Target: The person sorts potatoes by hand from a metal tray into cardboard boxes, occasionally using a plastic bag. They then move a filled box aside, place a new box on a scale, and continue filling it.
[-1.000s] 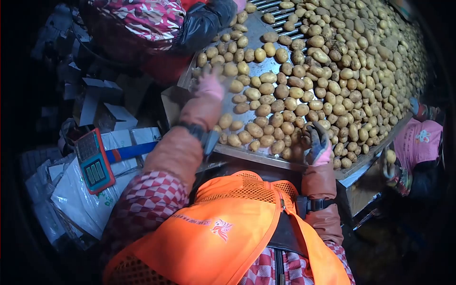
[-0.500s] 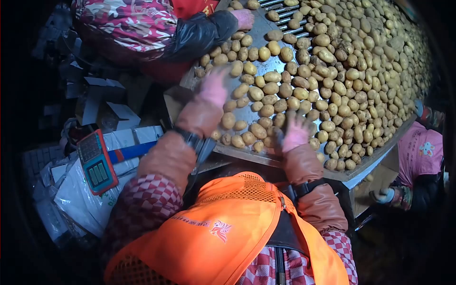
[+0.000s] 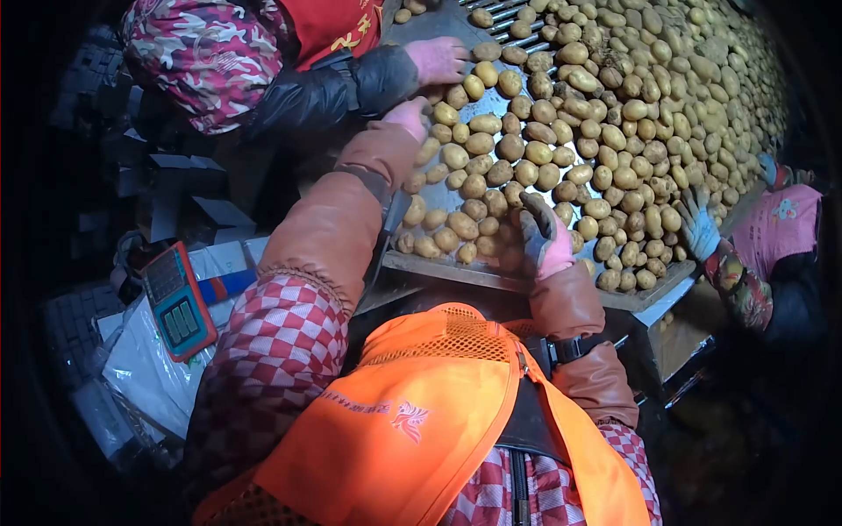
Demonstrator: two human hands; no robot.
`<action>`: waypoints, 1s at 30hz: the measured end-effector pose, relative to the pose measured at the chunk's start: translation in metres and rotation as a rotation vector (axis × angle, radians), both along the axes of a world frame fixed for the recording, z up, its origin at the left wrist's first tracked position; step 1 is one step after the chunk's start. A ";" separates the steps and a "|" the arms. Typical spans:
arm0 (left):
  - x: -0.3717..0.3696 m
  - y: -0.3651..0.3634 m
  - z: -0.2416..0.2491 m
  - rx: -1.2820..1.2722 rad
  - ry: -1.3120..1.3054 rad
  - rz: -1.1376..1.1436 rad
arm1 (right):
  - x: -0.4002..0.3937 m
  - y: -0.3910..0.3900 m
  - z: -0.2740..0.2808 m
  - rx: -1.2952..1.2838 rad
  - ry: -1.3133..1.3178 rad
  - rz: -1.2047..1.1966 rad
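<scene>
Several yellow-brown potatoes [image 3: 561, 131] cover a metal sorting table [image 3: 456, 270]. My left hand [image 3: 406, 116], in a pink glove, reaches far forward to the table's left edge and touches the potatoes there; its fingers are curled and I cannot see whether they hold one. Close to the near edge, my right hand [image 3: 544, 235] wears a grey and pink glove. It rests on the potatoes with its fingers spread and pointing away from me.
A co-worker's pink-gloved hand [image 3: 436, 60] on a black sleeve lies on the potatoes just beyond my left hand. Another person's gloved hand [image 3: 699, 224] reaches in from the right. A red and blue handheld scale [image 3: 175, 302] lies on white bags [image 3: 145, 364] at lower left.
My left arm has stretched further forward along the table's left edge. My right hand stayed near the front edge and turned. Both co-workers' hands have moved onto the table.
</scene>
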State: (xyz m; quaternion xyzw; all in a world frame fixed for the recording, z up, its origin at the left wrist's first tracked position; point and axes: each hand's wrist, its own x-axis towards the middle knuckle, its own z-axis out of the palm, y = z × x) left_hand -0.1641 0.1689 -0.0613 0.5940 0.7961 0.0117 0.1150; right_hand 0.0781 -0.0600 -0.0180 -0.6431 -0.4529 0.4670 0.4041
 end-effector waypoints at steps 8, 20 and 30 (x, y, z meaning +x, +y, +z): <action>0.051 -0.109 0.045 -0.075 -1.031 -0.640 | -0.006 0.005 0.028 -0.095 0.968 -0.167; -0.017 -0.151 0.028 0.266 -0.086 -0.680 | 0.142 -0.076 0.014 -0.234 0.796 -0.329; -0.020 -0.110 0.004 -0.195 -0.110 -0.282 | 0.046 0.012 -0.072 -0.347 0.413 0.039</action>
